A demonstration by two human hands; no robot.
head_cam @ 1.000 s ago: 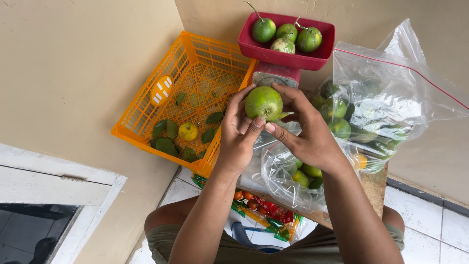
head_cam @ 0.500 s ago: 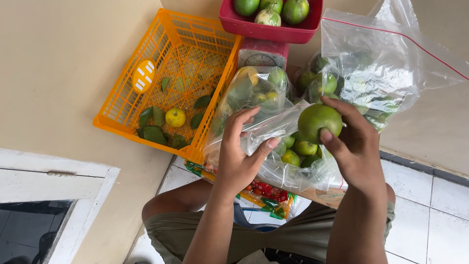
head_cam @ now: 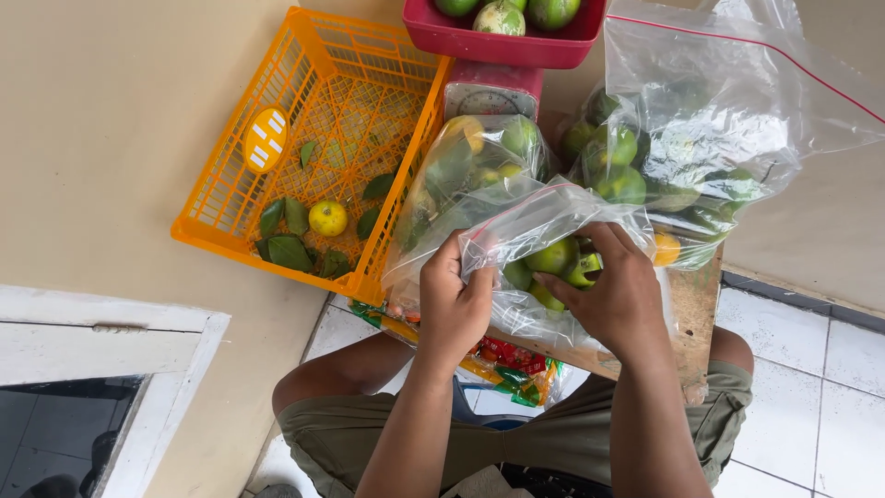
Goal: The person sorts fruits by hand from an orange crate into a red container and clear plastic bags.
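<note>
Plastic bag (head_cam: 516,231), clear with a red zip strip, sits between both hands on a wooden board (head_cam: 693,314). Left hand (head_cam: 454,309): fingers curled tight, pinching the bag's mouth edge. Right hand (head_cam: 616,295): fingers bent over the opening, touching green citrus fruits (head_cam: 553,258) just under the fingertips; whether it grips one, cannot tell. Beyond the fingers: a second filled bag (head_cam: 701,148), red scale tray (head_cam: 502,41). Left of the left hand: orange basket (head_cam: 304,157) with leaves.

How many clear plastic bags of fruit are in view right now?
3: the bag in both hands at the front, a second bag behind it beside the orange crate, and a big bag at right. Others could be hidden behind.
</note>
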